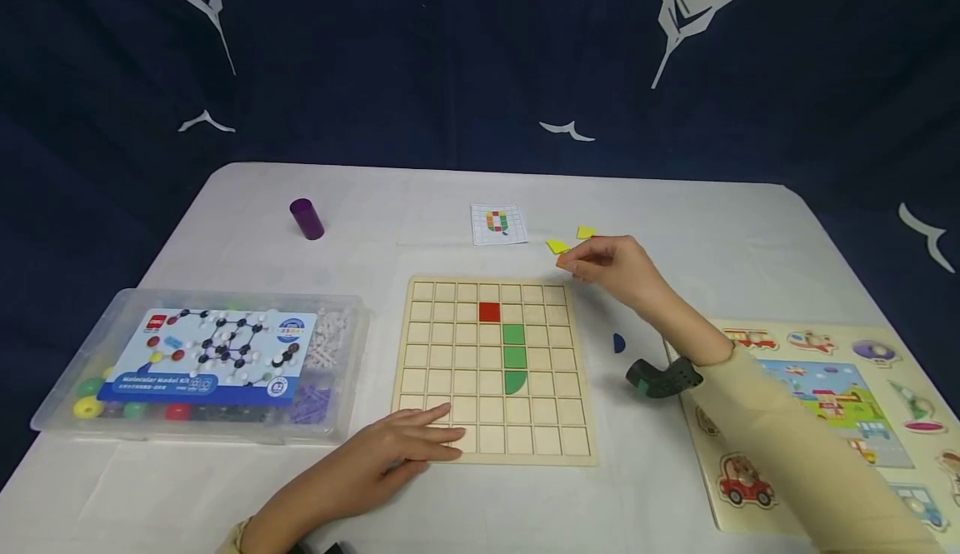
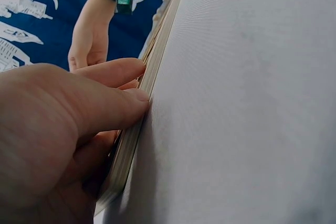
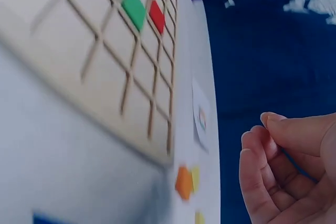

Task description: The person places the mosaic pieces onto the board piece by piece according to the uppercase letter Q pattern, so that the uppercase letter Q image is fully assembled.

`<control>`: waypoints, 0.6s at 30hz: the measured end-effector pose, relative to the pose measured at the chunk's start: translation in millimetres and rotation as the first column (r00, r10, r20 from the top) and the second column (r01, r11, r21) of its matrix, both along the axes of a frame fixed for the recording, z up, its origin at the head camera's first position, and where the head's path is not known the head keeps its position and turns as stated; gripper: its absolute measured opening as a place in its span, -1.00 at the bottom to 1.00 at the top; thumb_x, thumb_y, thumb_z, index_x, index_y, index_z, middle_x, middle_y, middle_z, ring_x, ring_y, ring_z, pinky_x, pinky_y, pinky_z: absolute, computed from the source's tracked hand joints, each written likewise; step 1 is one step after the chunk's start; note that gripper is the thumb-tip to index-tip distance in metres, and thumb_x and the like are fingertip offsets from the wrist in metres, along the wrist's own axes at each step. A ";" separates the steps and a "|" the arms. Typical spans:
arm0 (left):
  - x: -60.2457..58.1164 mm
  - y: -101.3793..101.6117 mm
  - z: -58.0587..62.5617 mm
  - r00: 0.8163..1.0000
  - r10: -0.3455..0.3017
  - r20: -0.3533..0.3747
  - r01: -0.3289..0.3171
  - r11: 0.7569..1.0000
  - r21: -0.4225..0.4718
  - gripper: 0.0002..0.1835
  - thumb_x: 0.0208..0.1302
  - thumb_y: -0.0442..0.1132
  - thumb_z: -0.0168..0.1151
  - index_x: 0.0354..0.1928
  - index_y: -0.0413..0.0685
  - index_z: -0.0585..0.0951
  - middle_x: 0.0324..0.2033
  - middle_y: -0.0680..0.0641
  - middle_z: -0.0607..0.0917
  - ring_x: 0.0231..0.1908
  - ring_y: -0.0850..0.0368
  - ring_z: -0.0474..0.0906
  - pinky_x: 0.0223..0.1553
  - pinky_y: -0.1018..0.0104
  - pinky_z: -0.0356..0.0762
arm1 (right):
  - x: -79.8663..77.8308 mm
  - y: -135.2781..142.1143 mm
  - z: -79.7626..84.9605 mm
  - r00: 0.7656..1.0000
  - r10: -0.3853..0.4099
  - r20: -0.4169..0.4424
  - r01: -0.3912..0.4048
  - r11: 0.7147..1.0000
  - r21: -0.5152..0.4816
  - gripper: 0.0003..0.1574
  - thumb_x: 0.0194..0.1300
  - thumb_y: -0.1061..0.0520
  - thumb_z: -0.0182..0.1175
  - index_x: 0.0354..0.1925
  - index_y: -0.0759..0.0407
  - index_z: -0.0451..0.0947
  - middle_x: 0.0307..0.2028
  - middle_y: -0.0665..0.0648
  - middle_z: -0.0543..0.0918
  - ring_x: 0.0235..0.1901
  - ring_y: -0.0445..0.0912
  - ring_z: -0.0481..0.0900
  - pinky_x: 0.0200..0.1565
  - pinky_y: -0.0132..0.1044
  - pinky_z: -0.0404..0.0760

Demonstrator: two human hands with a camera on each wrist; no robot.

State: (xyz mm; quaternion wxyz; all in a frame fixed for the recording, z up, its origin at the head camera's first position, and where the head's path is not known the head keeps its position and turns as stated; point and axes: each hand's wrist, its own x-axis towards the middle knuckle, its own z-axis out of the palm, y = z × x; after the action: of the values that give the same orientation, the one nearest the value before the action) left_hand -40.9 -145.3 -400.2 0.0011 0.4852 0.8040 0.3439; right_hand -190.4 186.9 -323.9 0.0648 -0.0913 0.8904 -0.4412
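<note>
Grid board (image 1: 495,371) lay mid-bench with one red and three green tiles in; most cells were bare. Your left hand (image 1: 397,454) pressed flat on its corner; your right hand (image 1: 607,267), fingers curled and empty, hovered beside the orange tile (image 1: 561,262) and yellow tiles (image 1: 570,240).

The head camera is looking down across the tabletop (image 1: 420,204); both wrist cameras are skimming close and low, all sharing the grid board (image 1: 555,441) (image 2: 149,77) (image 3: 105,87).

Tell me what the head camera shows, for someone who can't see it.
A person's left hand rests on the corner of a wooden grid board holding one red tile and three green tiles, while the right hand reaches toward an orange tile near yellow tiles on a white table.
</note>
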 end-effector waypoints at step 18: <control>0.7 0.5 1.4 0.999 0.015 0.041 -0.014 0.999 -0.034 -0.57 0.12 -0.49 0.22 0.05 -0.03 0.63 0.13 0.11 0.52 0.25 0.01 0.27 0.19 0.08 0.26 | -7.1 78.6 -14.0 0.987 -0.148 0.062 0.134 0.974 0.185 -0.65 0.29 0.11 0.18 -0.06 0.35 0.58 -0.20 0.21 0.66 -0.22 0.01 0.52 -0.21 -0.19 0.50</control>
State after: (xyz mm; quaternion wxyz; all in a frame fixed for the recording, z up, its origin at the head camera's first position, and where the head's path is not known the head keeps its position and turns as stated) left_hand -40.3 -144.8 -398.9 0.0236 0.4721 0.8129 0.3403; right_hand -197.4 265.5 -337.9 0.0746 -0.0049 0.9279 -0.3654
